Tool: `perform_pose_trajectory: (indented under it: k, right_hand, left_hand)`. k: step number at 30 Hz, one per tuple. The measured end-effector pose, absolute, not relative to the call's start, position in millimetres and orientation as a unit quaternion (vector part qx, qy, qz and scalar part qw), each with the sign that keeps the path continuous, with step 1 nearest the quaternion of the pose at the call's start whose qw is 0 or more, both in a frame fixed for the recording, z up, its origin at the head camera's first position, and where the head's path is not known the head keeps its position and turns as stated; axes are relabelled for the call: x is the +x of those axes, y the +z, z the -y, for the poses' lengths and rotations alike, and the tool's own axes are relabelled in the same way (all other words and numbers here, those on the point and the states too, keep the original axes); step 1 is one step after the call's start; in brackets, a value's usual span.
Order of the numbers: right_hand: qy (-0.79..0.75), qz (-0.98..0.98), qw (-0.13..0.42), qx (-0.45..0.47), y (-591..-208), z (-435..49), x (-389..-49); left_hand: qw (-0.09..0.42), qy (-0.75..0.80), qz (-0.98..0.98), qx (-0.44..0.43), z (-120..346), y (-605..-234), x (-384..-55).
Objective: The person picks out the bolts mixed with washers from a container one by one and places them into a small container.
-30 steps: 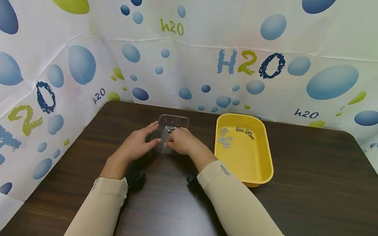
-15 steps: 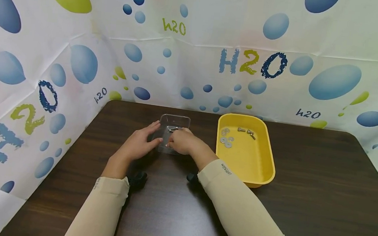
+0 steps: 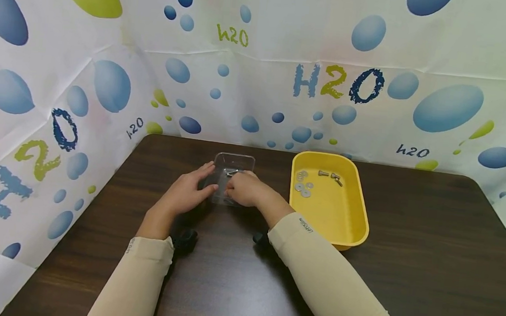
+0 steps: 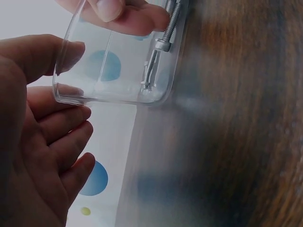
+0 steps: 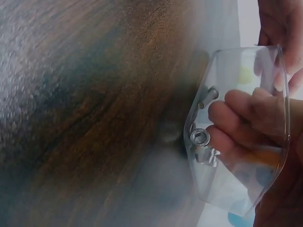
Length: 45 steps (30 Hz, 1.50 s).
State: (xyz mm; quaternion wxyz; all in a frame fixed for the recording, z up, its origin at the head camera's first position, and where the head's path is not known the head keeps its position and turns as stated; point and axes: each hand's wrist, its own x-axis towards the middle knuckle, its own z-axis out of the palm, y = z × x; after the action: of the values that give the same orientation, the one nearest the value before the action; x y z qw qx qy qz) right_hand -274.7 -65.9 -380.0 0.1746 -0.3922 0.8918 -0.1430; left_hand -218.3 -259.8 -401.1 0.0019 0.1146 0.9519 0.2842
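A clear plastic box [image 3: 241, 161] stands near the far table edge with metal bolts [image 4: 170, 28] inside. My left hand [image 3: 182, 192] rests at its left side, thumb and fingers spread and mostly straight along the wall and rim. My right hand [image 3: 245, 190] reaches into the box with curled fingers [image 5: 222, 116], their tips right at the bolts. One bolt's round hollow head [image 5: 199, 137] faces the right wrist camera. I cannot tell whether the right fingers pinch a bolt. In the left wrist view, a slimmer metal piece [image 4: 149, 71] lies by the box corner.
Right of the clear box stands a yellow tray [image 3: 329, 220], holding several washers [image 3: 305, 193] and a few short bolts [image 3: 323, 173]. Both stand on a dark wooden table [image 3: 430, 254]. A white printed sheet [image 3: 268, 84] hangs behind and to the left.
The right forearm and hand have shifted slightly, the fingers still inside the clear box. The left hand, box and yellow tray keep their places; the head view has moved a little.
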Motion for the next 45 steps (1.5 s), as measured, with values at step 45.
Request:
perform_pose_trajectory:
  k: [45]
  right_hand:
    - [-0.326,-0.925,0.032,-0.193,-318.1,-104.4,-323.4]
  left_hand:
    - [-0.068,0.279,-0.947,0.144,209.0,-380.9,-211.8]
